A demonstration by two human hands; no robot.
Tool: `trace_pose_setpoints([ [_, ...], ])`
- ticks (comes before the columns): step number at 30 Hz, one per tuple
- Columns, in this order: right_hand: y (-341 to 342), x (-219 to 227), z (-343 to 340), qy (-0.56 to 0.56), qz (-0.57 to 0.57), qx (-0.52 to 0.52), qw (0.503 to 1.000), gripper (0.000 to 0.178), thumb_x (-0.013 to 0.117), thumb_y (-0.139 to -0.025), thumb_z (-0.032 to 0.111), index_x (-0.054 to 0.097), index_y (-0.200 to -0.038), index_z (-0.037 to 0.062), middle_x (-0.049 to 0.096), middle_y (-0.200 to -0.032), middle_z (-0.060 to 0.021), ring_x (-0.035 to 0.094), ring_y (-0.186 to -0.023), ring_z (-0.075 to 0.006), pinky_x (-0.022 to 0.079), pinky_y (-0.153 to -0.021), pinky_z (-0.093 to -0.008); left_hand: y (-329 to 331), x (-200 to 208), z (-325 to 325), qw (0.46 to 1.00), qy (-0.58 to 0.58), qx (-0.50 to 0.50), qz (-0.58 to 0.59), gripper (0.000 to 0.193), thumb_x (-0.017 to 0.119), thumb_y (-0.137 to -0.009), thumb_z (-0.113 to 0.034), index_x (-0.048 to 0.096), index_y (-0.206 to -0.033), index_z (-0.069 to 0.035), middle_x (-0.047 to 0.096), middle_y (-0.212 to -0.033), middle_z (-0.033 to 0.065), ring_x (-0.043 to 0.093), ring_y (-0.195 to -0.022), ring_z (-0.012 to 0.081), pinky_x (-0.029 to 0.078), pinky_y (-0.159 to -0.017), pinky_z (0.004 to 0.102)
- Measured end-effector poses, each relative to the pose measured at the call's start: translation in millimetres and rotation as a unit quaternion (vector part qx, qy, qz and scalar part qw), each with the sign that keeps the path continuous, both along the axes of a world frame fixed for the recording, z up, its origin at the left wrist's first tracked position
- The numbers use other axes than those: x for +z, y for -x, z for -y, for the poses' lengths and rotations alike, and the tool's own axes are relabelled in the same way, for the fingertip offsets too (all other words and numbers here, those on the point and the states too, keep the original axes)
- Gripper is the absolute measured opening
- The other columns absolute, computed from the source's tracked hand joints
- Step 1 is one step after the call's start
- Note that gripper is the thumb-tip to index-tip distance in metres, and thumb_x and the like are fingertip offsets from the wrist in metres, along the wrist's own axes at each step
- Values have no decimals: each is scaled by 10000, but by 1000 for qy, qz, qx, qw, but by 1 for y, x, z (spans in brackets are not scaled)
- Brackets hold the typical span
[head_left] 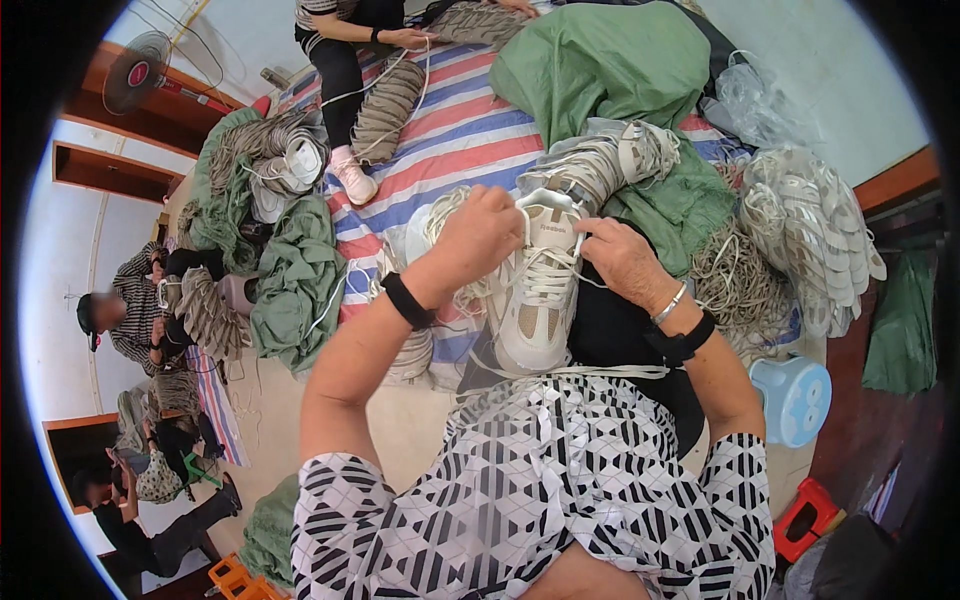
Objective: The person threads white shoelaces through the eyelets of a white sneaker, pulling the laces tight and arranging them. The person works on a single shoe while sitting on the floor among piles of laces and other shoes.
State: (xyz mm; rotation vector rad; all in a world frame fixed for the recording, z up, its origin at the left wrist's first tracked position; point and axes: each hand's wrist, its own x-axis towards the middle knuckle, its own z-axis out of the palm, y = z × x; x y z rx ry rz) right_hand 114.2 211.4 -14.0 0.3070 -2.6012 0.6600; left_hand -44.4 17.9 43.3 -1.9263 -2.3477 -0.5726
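Observation:
A white and beige sneaker (532,335) rests at my lap with its toe toward me. Its pale shoelace (548,278) crosses the front below the beige tongue (552,232). My left hand (482,238) is closed at the left of the tongue, fingertips pinching a white strand of the lace. On the other side, my right hand (625,262) pinches the lace near the shoe's collar. Just beyond the tongue lies a row of nested sneakers (580,172). More pale shoes and loose laces sit left of my left hand, partly hidden by my forearm.
A striped sheet (455,130) covers the floor ahead, with green sacks (605,60) on it. To the right are a lace bundle (735,275), stacked shoes (808,225) and a blue stool (792,400). A person's hand (408,38) holds a lace at the far side; others sit left.

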Motion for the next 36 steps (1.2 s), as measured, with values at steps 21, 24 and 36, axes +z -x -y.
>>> trace_pose_setpoints([
  [21, 37, -8, -1, 140, 118, 14, 983, 162, 584, -836, 128, 604, -888, -25, 647, -800, -154, 660, -733, -281, 533, -650, -350, 17, -38, -25, 987, 17, -12, 158, 121, 676, -769, -174, 649, -770, -56, 580, -781, 80, 547, -751, 241, 438, -661, 356],
  [24, 52, 55, 0, 540, 263, -22, 799, 206, 570, -899, 188, 583, -916, -17, 633, -743, -86, 639, -616, -168, 518, -555, -251, 15, 19, -56, 940, -164, 60, 294, 167, 658, -805, -188, 657, -795, -21, 611, -748, 73, 571, -715, 167, 445, -659, 305],
  [36, -6, 163, 21, 524, 21, 122, 842, 123, 577, -909, 84, 653, -908, -14, 585, -679, 8, 538, -599, -39, 426, -532, -175, -26, 97, -39, 837, -36, -71, 541, 278, 524, -952, -288, 609, -995, -27, 536, -728, -32, 453, -586, 51, 373, -534, 180],
])
